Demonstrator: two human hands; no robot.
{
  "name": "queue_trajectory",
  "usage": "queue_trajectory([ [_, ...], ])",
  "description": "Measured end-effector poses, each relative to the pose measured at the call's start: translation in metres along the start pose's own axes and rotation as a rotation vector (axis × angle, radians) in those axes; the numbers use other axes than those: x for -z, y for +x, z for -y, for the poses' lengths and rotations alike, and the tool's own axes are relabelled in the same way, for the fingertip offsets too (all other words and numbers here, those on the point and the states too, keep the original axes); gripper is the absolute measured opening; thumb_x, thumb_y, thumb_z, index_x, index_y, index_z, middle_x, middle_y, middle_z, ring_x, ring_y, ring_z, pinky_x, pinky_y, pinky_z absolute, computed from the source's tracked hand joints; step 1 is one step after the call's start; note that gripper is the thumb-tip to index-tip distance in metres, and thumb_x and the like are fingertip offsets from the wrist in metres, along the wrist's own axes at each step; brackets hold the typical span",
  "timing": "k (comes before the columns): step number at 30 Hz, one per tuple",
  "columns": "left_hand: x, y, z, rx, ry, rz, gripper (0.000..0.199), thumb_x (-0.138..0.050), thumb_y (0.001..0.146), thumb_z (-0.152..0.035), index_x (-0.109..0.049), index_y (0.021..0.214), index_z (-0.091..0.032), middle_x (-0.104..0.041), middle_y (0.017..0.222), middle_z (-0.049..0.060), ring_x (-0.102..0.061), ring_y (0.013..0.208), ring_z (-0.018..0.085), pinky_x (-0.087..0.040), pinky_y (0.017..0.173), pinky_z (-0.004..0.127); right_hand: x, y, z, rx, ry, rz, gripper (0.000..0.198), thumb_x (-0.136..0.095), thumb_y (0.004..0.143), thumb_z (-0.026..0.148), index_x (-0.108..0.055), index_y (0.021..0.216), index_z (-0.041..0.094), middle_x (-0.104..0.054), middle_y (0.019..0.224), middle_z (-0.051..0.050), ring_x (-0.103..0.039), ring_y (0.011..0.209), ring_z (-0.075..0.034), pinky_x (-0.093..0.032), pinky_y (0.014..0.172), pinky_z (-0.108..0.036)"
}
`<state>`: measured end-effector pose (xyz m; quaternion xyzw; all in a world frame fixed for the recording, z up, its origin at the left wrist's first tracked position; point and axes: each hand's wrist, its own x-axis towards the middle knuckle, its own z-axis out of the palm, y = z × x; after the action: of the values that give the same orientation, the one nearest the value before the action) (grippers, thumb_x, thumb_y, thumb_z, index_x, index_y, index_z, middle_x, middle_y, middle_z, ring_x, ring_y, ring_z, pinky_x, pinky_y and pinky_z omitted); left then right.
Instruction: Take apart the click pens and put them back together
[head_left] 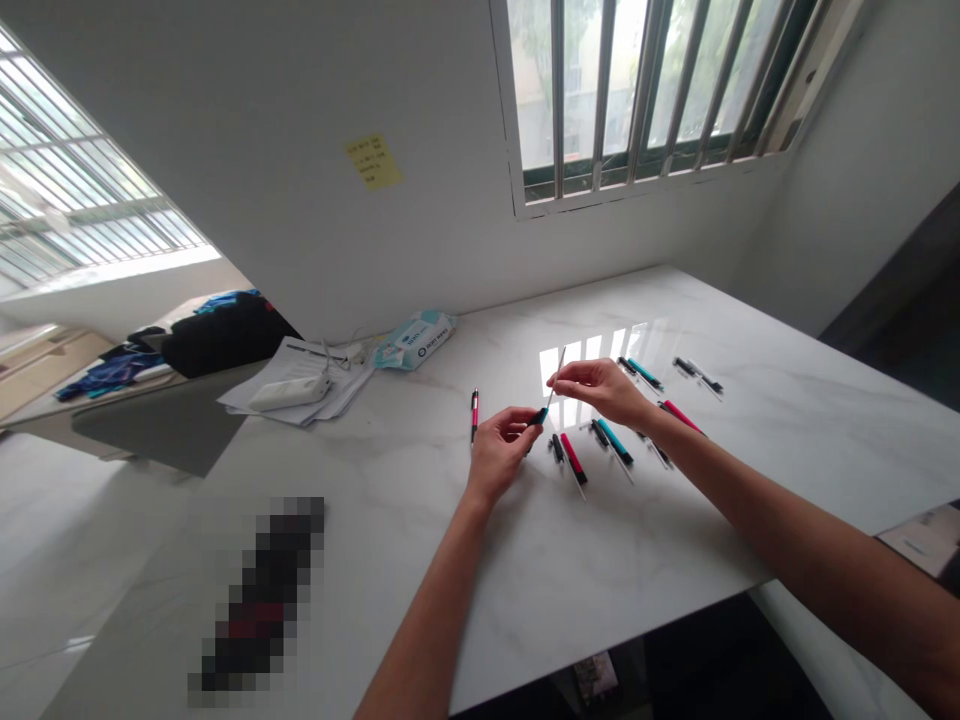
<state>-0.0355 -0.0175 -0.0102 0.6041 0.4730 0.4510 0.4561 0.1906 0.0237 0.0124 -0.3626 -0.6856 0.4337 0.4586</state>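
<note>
My left hand [498, 452] is closed around a teal and black pen barrel [539, 416], its teal end pointing up and right. A thin pen refill [562, 362] is pinched between the fingertips of my right hand [598, 389]. The refill's lower end meets the barrel's upper end; whether it sits inside, I cannot tell. Below my right hand lie a red pen barrel [574, 458] and a teal pen barrel [615, 440], each beside black parts and a thin refill. Left of my left hand lies a red and black pen [475, 415], seemingly whole.
More pen parts lie right of my hands: a teal barrel [645, 373], a white barrel [703, 375] and a red barrel [681, 416]. A wet wipes pack [417, 340] and papers [337, 398] with a white power strip [291, 392] are at the back left of the marble-patterned table [375, 560].
</note>
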Motion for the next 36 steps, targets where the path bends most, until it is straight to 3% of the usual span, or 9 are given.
queue_trajectory([
  [6, 0.0, 0.0, 0.0, 0.008, -0.042, 0.008, 0.029, -0.085, 0.078, -0.037, -0.081, 0.099, -0.016, -0.08, 0.094, 0.009, -0.072, 0.08, 0.019, -0.057, 0.071, 0.029, -0.003, -0.001, 0.0, -0.019, 0.028, 0.003, 0.03, -0.078, 0.089, 0.053, -0.084, 0.097, 0.025, -0.082, 0.108, -0.007, -0.075, 0.099, -0.024, -0.057, 0.089, -0.038],
  [11, 0.0, 0.001, -0.002, 0.01, -0.131, 0.015, 0.032, -0.089, 0.075, -0.039, -0.081, 0.096, -0.016, -0.079, 0.09, 0.007, -0.071, 0.078, 0.018, -0.058, 0.071, 0.03, -0.008, -0.003, 0.002, -0.022, 0.018, 0.083, 0.03, -0.08, 0.087, 0.052, -0.085, 0.099, 0.025, -0.083, 0.108, -0.007, -0.076, 0.1, -0.024, -0.058, 0.089, -0.039],
  [15, 0.003, 0.001, -0.001, 0.015, -0.193, -0.042, 0.035, -0.092, 0.072, -0.039, -0.082, 0.097, -0.017, -0.079, 0.094, 0.007, -0.071, 0.08, 0.018, -0.058, 0.075, 0.03, 0.002, -0.005, 0.005, 0.036, -0.312, 0.113, 0.025, -0.08, 0.087, 0.048, -0.085, 0.099, 0.027, -0.081, 0.103, -0.006, -0.072, 0.094, -0.024, -0.055, 0.083, -0.04],
  [18, 0.004, 0.002, 0.002, 0.02, -0.227, -0.082, 0.035, -0.092, 0.072, -0.039, -0.082, 0.098, -0.018, -0.079, 0.096, 0.007, -0.071, 0.082, 0.017, -0.059, 0.078, 0.03, 0.015, -0.006, 0.007, 0.074, -0.657, 0.179, 0.012, -0.079, 0.089, 0.037, -0.085, 0.096, 0.028, -0.079, 0.1, -0.006, -0.068, 0.101, -0.028, -0.051, 0.086, -0.043],
  [21, 0.004, 0.002, 0.002, 0.027, -0.236, -0.095, 0.034, -0.092, 0.072, -0.037, -0.082, 0.098, -0.018, -0.079, 0.095, 0.007, -0.07, 0.082, 0.017, -0.059, 0.078, 0.03, 0.022, -0.007, 0.007, 0.044, -0.816, 0.283, 0.012, -0.079, 0.088, 0.031, -0.083, 0.098, 0.027, -0.079, 0.101, -0.007, -0.067, 0.106, -0.031, -0.05, 0.091, -0.045],
  [24, 0.004, 0.002, 0.001, 0.028, -0.231, -0.094, 0.035, -0.092, 0.072, -0.038, -0.082, 0.098, -0.018, -0.079, 0.097, 0.007, -0.071, 0.083, 0.018, -0.059, 0.079, 0.031, 0.022, -0.008, 0.007, 0.004, -0.859, 0.363, 0.012, -0.08, 0.088, 0.033, -0.082, 0.096, 0.025, -0.08, 0.098, -0.007, -0.068, 0.102, -0.03, -0.05, 0.092, -0.045],
  [27, 0.004, 0.001, 0.0, 0.026, -0.229, -0.1, 0.035, -0.092, 0.072, -0.038, -0.082, 0.098, -0.017, -0.079, 0.096, 0.007, -0.071, 0.082, 0.018, -0.059, 0.078, 0.031, 0.021, -0.009, 0.005, -0.044, -0.889, 0.402, 0.012, -0.08, 0.086, 0.034, -0.082, 0.093, 0.024, -0.08, 0.098, -0.008, -0.069, 0.1, -0.029, -0.051, 0.082, -0.04],
  [36, 0.003, 0.003, 0.004, 0.018, -0.235, -0.093, 0.035, -0.092, 0.071, -0.038, -0.082, 0.099, -0.018, -0.079, 0.096, 0.007, -0.071, 0.083, 0.017, -0.06, 0.08, 0.031, 0.022, -0.009, -0.009, -0.062, -0.857, 0.384, 0.008, -0.075, 0.086, 0.024, -0.082, 0.085, 0.022, -0.079, 0.087, -0.009, -0.069, 0.092, -0.028, -0.051, 0.079, -0.038],
])
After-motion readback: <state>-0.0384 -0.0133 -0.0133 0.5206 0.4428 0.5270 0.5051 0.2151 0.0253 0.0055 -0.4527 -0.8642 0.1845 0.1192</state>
